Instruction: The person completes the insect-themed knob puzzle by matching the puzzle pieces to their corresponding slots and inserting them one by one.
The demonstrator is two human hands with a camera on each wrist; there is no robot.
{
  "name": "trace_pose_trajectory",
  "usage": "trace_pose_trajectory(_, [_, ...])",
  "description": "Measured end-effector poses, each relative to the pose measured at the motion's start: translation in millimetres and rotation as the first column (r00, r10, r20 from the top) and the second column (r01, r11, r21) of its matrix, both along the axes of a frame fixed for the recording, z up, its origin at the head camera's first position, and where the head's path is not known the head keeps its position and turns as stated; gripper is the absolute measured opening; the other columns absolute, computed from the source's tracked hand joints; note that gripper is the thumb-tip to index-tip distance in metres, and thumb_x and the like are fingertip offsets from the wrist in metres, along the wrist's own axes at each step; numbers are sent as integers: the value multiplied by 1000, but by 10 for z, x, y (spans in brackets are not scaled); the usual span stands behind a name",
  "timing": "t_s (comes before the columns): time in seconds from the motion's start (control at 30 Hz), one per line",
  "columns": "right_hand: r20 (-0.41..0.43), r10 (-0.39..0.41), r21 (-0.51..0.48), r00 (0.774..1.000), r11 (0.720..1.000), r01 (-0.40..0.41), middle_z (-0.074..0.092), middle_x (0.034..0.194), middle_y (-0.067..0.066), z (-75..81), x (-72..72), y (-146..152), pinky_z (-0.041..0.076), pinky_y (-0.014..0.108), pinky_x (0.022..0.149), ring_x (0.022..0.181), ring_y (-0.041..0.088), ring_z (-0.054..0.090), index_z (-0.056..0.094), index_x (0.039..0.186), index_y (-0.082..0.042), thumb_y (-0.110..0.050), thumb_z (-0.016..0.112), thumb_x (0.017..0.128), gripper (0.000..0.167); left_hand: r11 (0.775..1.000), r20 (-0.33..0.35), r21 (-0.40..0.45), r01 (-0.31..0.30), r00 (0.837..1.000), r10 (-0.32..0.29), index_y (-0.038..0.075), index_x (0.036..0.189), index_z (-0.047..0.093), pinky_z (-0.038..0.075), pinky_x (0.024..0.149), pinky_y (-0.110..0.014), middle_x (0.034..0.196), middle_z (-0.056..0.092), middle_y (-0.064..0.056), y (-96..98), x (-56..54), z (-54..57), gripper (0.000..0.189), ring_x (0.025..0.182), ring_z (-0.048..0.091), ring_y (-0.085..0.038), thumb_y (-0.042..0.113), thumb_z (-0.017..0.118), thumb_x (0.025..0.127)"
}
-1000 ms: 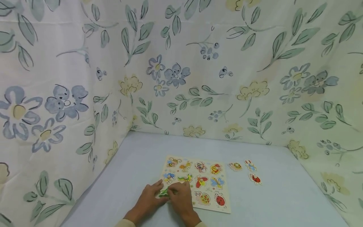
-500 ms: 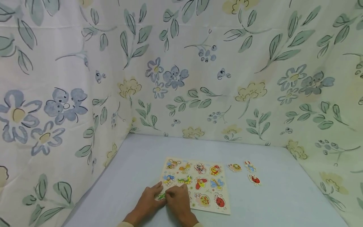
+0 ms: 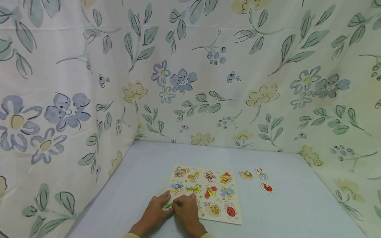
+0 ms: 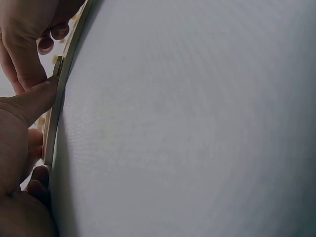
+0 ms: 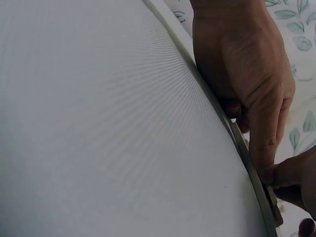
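Observation:
A wooden peg puzzle board with colorful insect pictures lies on the table in the head view. Near its lower left corner is a green puzzle piece, partly hidden by fingers. My right hand pinches this piece from above with thumb and forefinger. My left hand rests at the board's left edge, thumb and forefinger spread around the piece. In the left wrist view the left thumb touches the piece's edge. The right wrist view shows the right hand reaching down to the board's edge.
Right of the board lie three loose pieces: a snail, a blue-and-red bug and a red ladybug. A floral curtain stands around the pale table.
Over the last second my right hand has shifted slightly left and down with the green puzzle piece. Since half a second ago both hands have barely moved.

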State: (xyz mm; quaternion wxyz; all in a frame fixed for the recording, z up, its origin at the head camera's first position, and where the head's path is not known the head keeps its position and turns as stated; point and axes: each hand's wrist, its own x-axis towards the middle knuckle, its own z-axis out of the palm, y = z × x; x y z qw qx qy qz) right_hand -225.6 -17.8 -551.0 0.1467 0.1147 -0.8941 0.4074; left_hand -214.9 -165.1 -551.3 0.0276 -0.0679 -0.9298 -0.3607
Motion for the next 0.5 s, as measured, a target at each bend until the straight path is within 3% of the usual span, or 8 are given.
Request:
trace_pose_trajectory(0.27, [14,-8,-13,1000,1000,8,64,71,-20,31,4,-2,30,29,64,72,8,37,77,76,-20,-12,81,71,10,1000,-8,-3,-6,1000,6,0,124,62,38,95,-52,139,52,-8,-11,-22,-22,72,113,50,-31,49,77,75])
trace_pose_trajectory(0.5, [-45,-11,3,999,1000,11,69,80,-15,79,-96,175,33,30,64,72,10,39,78,81,-19,-15,80,74,9,1000,-21,22,17,1000,-17,-1,123,63,37,95,-54,138,53,-10,-8,-3,-2,68,115,49,-37,42,80,74])
